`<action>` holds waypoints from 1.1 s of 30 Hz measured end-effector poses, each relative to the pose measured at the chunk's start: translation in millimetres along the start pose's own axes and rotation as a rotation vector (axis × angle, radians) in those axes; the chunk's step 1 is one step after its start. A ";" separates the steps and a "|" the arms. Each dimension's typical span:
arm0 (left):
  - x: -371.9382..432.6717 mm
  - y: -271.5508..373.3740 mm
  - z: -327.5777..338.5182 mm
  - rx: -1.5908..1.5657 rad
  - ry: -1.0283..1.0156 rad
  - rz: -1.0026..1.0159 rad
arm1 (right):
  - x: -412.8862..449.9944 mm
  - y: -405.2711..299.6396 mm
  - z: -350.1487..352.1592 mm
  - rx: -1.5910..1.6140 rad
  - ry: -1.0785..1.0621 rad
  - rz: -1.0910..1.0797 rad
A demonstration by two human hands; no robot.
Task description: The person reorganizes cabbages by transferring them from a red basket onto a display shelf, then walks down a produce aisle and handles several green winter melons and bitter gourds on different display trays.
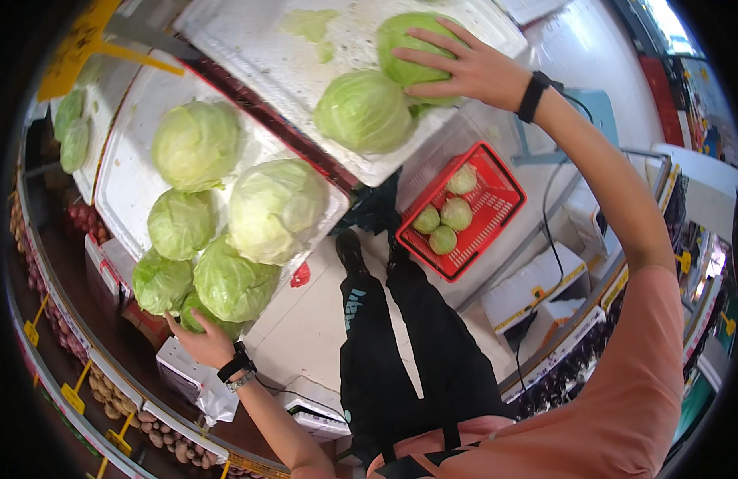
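My right hand (464, 69) curves over a round green cabbage (399, 51) on a white foam tray (243, 30), fingers spread across it. A second cabbage (363, 112) sits beside that one, at the tray's near corner. At the lower left, my left hand (204, 344) has its fingers apart at the edge of a small cabbage (196, 308), which is partly hidden by a larger cabbage (234, 278). One fingertip reaches the bottom of a neighbouring cabbage (161, 280). Several cabbages, including a pale one (279, 209), crowd this second white tray (129, 161).
A red plastic basket (485, 221) with several small cabbages stands on the floor beside my feet. White boxes (536, 287) and a black cable (546, 209) lie to the right. Shelves with potatoes (108, 392) curve round the left. A yellow tag holder (84, 51) juts in at upper left.
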State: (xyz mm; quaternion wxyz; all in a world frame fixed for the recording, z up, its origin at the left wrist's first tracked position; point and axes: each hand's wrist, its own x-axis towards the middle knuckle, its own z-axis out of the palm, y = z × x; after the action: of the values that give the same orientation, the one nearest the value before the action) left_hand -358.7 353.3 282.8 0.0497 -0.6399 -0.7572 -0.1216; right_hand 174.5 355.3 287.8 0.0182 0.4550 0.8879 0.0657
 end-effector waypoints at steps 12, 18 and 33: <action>-7.7 42.7 8.5 0.069 -0.070 -0.069 | -119.2 -14.8 37.6 0.316 0.398 0.672; -14.8 48.5 25.7 0.073 -0.052 -0.061 | -271.2 -128.3 210.3 0.493 -0.010 1.365; -1.0 -44.8 56.9 0.062 -0.183 0.072 | -283.4 -346.0 450.2 0.814 -0.802 1.876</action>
State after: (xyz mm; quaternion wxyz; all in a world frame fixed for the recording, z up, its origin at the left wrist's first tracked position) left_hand -397.9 359.7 222.3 0.0044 -0.6734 -0.7384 -0.0371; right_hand 103.0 -29.0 -212.1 0.0968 0.9096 0.0739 -0.3972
